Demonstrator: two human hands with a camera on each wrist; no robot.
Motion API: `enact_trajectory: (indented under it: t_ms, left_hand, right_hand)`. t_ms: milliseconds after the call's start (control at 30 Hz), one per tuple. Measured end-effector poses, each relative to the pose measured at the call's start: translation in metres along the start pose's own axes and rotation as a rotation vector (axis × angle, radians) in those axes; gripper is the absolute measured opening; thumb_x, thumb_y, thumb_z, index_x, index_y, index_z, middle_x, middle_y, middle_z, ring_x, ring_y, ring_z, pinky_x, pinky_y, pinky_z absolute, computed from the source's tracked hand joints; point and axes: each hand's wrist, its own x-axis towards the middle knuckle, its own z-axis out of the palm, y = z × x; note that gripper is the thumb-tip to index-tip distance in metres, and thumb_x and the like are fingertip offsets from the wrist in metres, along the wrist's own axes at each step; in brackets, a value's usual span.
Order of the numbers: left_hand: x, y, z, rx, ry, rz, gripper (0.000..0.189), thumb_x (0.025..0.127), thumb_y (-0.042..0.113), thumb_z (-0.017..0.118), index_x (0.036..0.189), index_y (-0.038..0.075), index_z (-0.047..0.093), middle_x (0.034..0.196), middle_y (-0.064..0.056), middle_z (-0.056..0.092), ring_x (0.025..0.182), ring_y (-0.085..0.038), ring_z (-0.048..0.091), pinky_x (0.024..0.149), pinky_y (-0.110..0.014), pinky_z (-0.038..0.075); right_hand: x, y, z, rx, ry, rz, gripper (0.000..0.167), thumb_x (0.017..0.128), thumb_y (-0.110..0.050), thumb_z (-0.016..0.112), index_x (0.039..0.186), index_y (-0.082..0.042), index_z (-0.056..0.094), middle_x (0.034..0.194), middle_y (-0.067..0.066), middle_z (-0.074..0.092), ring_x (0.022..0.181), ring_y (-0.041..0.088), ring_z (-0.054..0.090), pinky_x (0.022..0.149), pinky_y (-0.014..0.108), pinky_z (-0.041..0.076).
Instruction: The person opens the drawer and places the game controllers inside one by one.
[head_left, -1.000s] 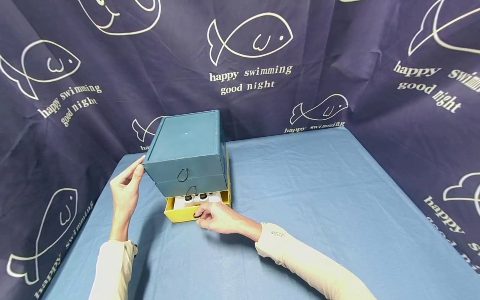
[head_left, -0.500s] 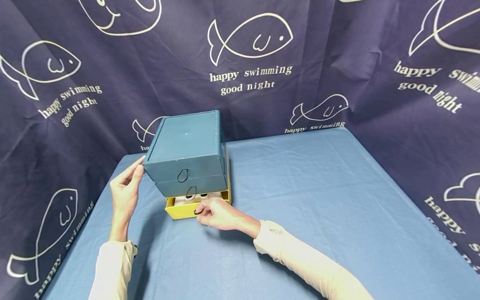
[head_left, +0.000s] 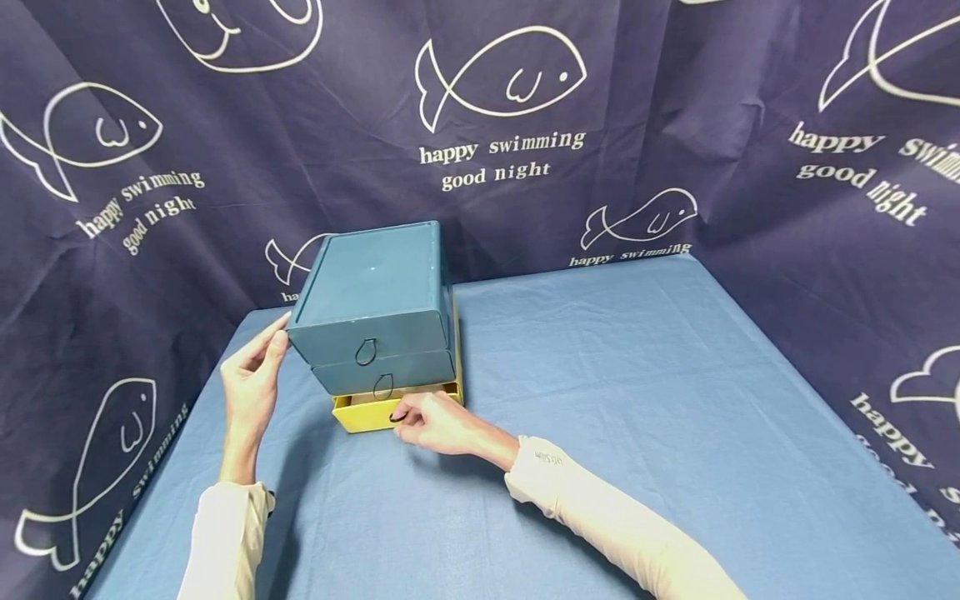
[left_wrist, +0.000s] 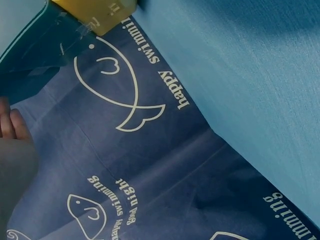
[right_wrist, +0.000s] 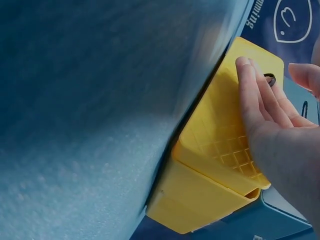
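A stack of drawers stands at the table's back left, with a teal upper unit [head_left: 371, 275] and a yellow drawer [head_left: 365, 415] at the bottom, slightly pulled out. Straight fingers of my right hand [head_left: 435, 423] lie against the yellow front; in the right wrist view the thumb is apart from them, beside a small black loop handle [right_wrist: 270, 79]. A pale thing shows in the narrow gap above the drawer; its kind is hidden. My left hand [head_left: 251, 375] touches the front left corner of the teal unit with extended fingertips.
Two thin loop pulls hang on the teal fronts, one on the upper front [head_left: 366, 352] and one on the lower front [head_left: 383, 386]. A blue cloth [head_left: 585, 400] covers the table. Dark curtains [head_left: 510, 208] with white fish drawings enclose the back and sides.
The yellow drawer has slid inward with my right hand moving along with it. White things with black tops inside have gone out of sight. My left hand has stayed in place.
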Motion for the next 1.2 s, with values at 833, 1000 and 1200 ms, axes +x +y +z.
enact_trajectory:
  t_ms: [833,1000,1200]
  left_hand:
    - [-0.0002,-0.0014,-0.0009,-0.014,-0.001,0.005,0.029,0.102,0.002,0.064,0.129,-0.006,0.068,0.095,0.011,0.077,0.090,-0.005,0.070,0.089,-0.019,0.047]
    - [0.0000,-0.0019,-0.0007,-0.006,-0.006,-0.003,0.030,0.102,0.004,0.064,0.130,-0.006,0.068,0.096,0.012,0.077,0.091,-0.005,0.071,0.091,-0.020,0.047]
    - [0.0001,-0.0028,-0.0009,-0.012,-0.005,0.004,0.030,0.102,0.003,0.064,0.130,-0.007,0.068,0.098,0.011,0.077,0.092,-0.005,0.071,0.091,-0.020,0.047]
  right_hand:
    - [0.0061,0.0035,-0.0022,-0.019,0.028,-0.005,0.022,0.095,-0.009,0.070,0.115,-0.002,0.071,0.102,0.007,0.076,0.094,0.010,0.071,0.082,0.019,0.051]
    - [0.0057,0.0028,-0.0037,-0.018,0.032,0.000,0.022,0.095,-0.008,0.069,0.116,-0.002,0.070,0.103,0.008,0.076,0.094,0.011,0.071,0.081,0.020,0.051]
    - [0.0053,0.0013,-0.0042,-0.023,0.033,0.003,0.023,0.096,-0.010,0.069,0.117,-0.002,0.070,0.103,0.008,0.076,0.095,0.012,0.071,0.081,0.020,0.052]
